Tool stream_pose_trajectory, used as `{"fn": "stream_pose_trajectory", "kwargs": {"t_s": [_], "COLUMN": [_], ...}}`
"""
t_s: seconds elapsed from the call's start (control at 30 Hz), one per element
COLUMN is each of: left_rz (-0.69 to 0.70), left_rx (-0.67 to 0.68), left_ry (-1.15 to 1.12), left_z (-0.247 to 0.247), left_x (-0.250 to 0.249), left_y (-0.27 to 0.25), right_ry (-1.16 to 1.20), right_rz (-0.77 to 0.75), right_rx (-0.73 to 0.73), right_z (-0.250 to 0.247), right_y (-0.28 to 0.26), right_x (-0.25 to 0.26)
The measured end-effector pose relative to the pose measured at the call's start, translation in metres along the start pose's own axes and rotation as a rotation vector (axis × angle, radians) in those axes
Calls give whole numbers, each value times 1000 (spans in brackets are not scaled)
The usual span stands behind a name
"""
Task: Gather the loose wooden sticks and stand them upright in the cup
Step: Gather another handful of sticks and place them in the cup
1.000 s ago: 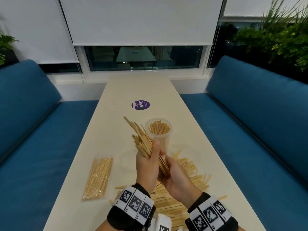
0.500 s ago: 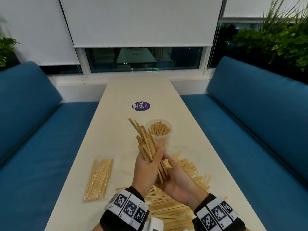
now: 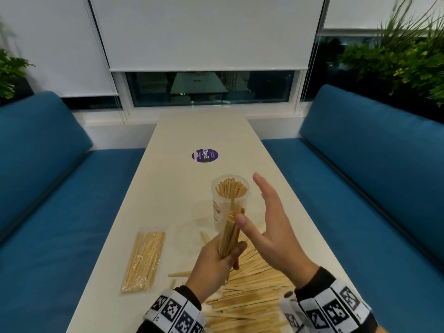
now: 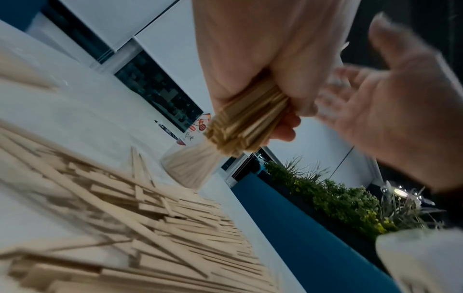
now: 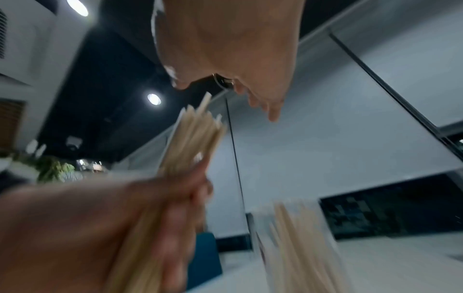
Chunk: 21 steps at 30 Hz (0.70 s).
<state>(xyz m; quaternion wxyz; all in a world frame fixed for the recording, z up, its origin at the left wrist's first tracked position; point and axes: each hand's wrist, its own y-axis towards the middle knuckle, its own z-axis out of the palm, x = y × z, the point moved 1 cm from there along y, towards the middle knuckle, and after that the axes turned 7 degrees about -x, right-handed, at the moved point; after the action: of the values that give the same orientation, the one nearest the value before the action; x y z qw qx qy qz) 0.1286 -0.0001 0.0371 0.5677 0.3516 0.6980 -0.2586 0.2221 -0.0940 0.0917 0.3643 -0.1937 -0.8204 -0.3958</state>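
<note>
My left hand (image 3: 222, 257) grips a bundle of wooden sticks (image 3: 230, 233) nearly upright, just in front of the clear plastic cup (image 3: 222, 207). The cup stands mid-table with several sticks upright inside. My right hand (image 3: 269, 219) is open, fingers straight, palm facing the bundle from the right; its thumb tip lies beside the bundle's top. In the left wrist view the bundle (image 4: 246, 128) sticks out below the left hand's (image 4: 263, 65) fist. A heap of loose sticks (image 3: 252, 292) lies on the table (image 3: 182, 188) below both hands.
A clear packet of sticks (image 3: 144, 260) lies on the left side of the table. A purple round sticker (image 3: 205, 155) is beyond the cup. Blue benches (image 3: 60, 200) run along both sides, with plants behind them.
The left hand turned the bundle from leaning left to nearly upright. The right hand let go of its lower end and opened to the right of it.
</note>
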Motion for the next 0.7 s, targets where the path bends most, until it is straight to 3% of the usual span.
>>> {"fn": "stream_pose_trajectory", "kwargs": {"t_s": [0.1, 0.2, 0.27, 0.33, 0.43, 0.57, 0.7], "left_rz": [65, 81, 88, 85, 43, 82, 68], "left_rx": [46, 31, 38, 34, 28, 77, 51], "left_ry": [12, 55, 72, 64, 37, 135, 98], "left_z": [3, 4, 3, 3, -1, -1, 3], "left_x": [-3, -6, -6, -4, -2, -6, -13], "left_y": [-4, -3, -3, -3, -1, 1, 3], "right_ry": [-187, -403, -410, -272, 60, 165, 503], "right_rz": [-259, -288, -261, -175, 116, 313, 544], "right_rx": [66, 231, 269, 245, 96, 127, 109], "right_z": [-7, 0, 4, 4, 5, 16, 20], "right_y": [11, 10, 6, 5, 1, -4, -3], "right_x": [15, 15, 12, 10, 7, -2, -10]}}
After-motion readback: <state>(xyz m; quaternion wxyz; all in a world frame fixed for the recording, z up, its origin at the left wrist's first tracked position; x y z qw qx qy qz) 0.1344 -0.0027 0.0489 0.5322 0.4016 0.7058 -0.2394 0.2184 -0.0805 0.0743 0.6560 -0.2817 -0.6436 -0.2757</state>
